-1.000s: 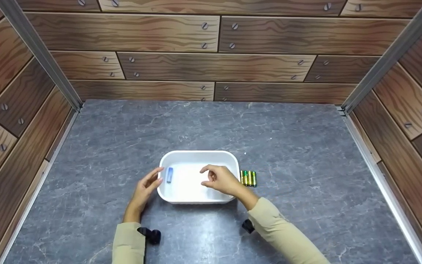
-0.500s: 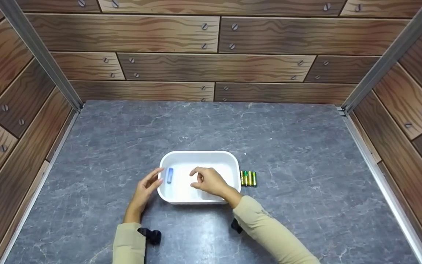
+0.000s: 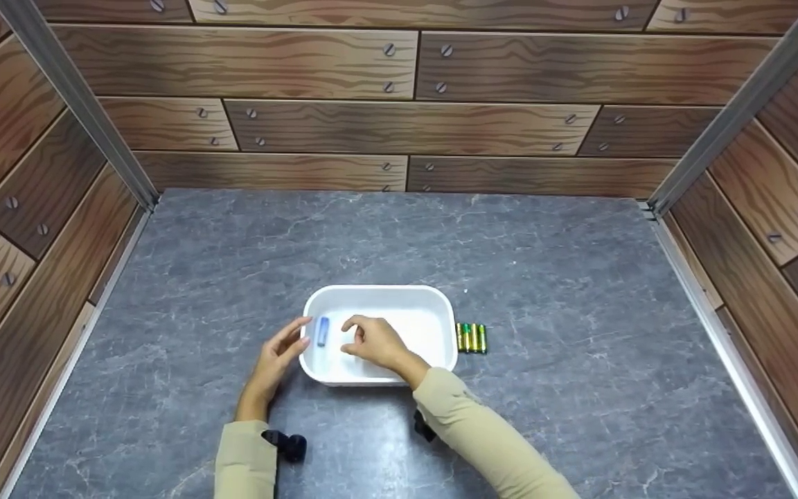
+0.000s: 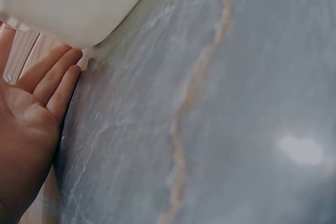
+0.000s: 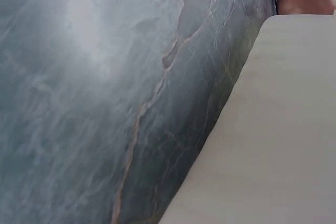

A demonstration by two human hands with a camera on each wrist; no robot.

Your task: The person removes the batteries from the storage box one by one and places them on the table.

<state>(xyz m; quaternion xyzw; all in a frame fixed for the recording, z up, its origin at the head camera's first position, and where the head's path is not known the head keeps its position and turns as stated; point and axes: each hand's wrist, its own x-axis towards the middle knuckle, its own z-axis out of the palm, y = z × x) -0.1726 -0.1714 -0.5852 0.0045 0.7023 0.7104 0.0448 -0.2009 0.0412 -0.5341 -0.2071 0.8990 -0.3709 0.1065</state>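
A white plastic tub (image 3: pixel 378 287) stands on the table, a small blue cylinder, battery-like (image 3: pixel 323 332), lying inside near its left end. My left hand (image 3: pixel 276 353) is at the tub's left end, thumb and forefinger right at the rim. In the left wrist view the other fingers of this left hand (image 4: pixel 26 114) extend straight, their tips close by the tub's lower wall (image 4: pixel 73 9). Over the middle of the tub is my right hand (image 3: pixel 379 341), thumb and forefinger curved apart with nothing between them. The tub's wall (image 5: pixel 273 119) hides it in the right wrist view.
Several green-and-gold batteries (image 3: pixel 472 338) lie side by side against the tub's right end. Wood-patterned panels (image 3: pixel 399 125) surround the grey marbled table (image 3: pixel 579 291) at the back and on both sides.
My right hand has moved left across the tub towards the blue cylinder, its thumb and forefinger still apart. The left hand, tub and batteries have stayed in place.
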